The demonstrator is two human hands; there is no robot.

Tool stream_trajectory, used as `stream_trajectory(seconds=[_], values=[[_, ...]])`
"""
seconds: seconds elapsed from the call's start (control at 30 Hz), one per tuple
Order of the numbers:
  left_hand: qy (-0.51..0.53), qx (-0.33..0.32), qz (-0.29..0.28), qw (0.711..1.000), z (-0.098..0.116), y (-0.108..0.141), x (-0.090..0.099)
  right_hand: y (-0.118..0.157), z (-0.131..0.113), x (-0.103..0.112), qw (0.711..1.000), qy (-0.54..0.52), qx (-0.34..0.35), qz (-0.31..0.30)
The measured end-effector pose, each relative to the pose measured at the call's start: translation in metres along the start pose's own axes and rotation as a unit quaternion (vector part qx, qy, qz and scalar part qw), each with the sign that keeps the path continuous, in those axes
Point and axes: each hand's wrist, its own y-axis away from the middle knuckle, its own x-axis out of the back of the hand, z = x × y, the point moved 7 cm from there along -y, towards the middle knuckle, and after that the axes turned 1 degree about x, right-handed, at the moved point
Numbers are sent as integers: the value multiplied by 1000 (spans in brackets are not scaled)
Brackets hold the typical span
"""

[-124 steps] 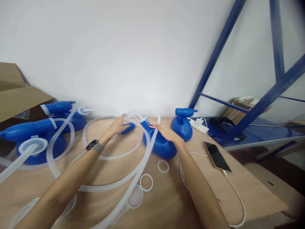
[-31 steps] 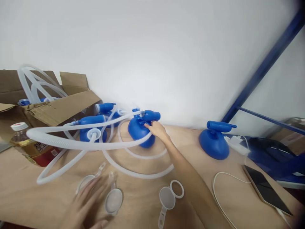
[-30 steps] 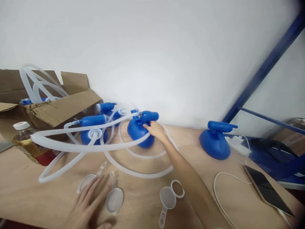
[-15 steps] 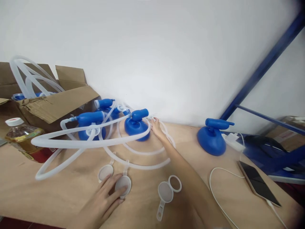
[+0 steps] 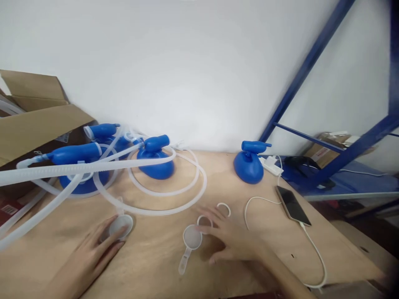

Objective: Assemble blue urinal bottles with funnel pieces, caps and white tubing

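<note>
My left hand (image 5: 96, 247) lies on the table with its fingers stretched out. Its fingertips rest on a translucent white round cap (image 5: 120, 227) with a strap pointing away. To the right, my right hand (image 5: 222, 234) hovers low, fingers spread, slightly blurred. Under and beside its fingertips is a second cap (image 5: 192, 237), with a strap toward me and a ring (image 5: 205, 223) joined to it. Another thin white curve (image 5: 226, 206) shows just beyond these fingers, partly hidden. Farther back stands a blue plastic bottle (image 5: 157, 164) with a sideways neck, translucent hose (image 5: 174, 212) coiled before it.
More blue bottles (image 5: 76, 153) with hoses stand at left by an open cardboard box (image 5: 40, 120). A lone blue bottle (image 5: 248, 166) stands at right. A phone (image 5: 293, 205) on a white cable lies near the right edge. A blue metal frame (image 5: 299, 74) rises beyond.
My right hand has come back from the hose end by the middle bottle to the cap nearby. The view has turned right. My left hand stays on the caps' spot.
</note>
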Motion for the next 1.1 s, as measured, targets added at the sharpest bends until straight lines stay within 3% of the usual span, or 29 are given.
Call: stream_trajectory(seconds=[0.1,0.23,0.33,0.5,0.63,0.7,0.77,0.87,0.93,1.0,1.1], values=[[-13,-63,13,998,26,-11,-4,4,-4,-15,997,48,29,59],[-23,-153,24,988,70,-34,-11,0,15,-10,987,78,8,142],[-46,-197,27,979,88,-46,-26,-4,30,-2,987,67,-25,142],[-38,-121,79,989,92,-77,-47,-6,36,-10,985,30,-44,161],[-13,-215,38,976,135,-104,-61,-10,47,-9,988,41,6,148],[-16,-270,5,963,159,-111,-70,-10,75,20,984,79,-13,157],[-16,-294,-5,956,172,-113,-77,-1,126,76,955,119,-129,240],[5,-280,-16,960,175,-110,-88,27,205,167,853,172,-340,357],[22,-249,-27,968,170,-108,-93,44,244,207,793,179,-436,387],[36,-205,-19,978,166,-107,-94,54,277,221,771,128,-500,371],[50,-144,14,988,161,-110,-91,55,296,218,791,139,-474,361]])
